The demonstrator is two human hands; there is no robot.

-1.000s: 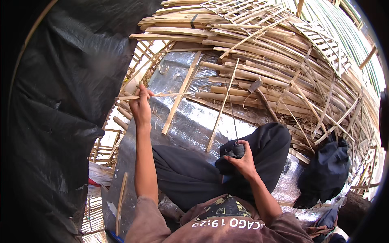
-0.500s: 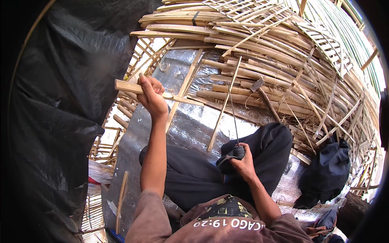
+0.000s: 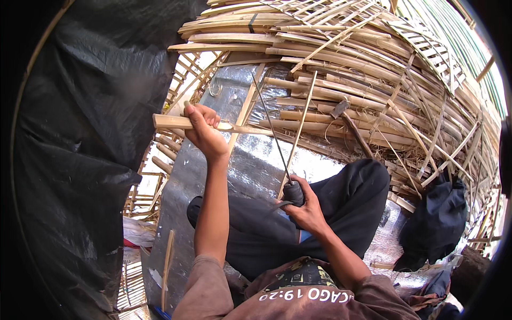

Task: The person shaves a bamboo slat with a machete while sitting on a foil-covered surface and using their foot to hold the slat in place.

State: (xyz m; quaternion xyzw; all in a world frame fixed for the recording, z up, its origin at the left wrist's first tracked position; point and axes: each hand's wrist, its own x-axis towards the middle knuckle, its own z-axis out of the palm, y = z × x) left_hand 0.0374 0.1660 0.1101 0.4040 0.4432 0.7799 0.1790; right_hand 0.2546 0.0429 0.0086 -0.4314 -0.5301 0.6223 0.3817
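left hand [image 3: 207, 131] grips bamboo piece [image 3: 228, 127], likely light, stiff, best held by thick end; right hand [image 3: 309, 208] clasps rod handle [image 3: 294, 194].

Both arms out in front, a seated person [image 3: 290, 298] has each hand closed as I look on. The left hand [image 3: 205, 129], farther from the chest at eleven o'clock, makes a fist, fingers curled and thumb [image 3: 195, 117] angled toward eleven; the bare left forearm [image 3: 212, 213] rises toward twelve. The right hand [image 3: 305, 205], closer in at about twelve o'clock, curls in a grip, while the right forearm [image 3: 341, 253] slants inward toward eleven.
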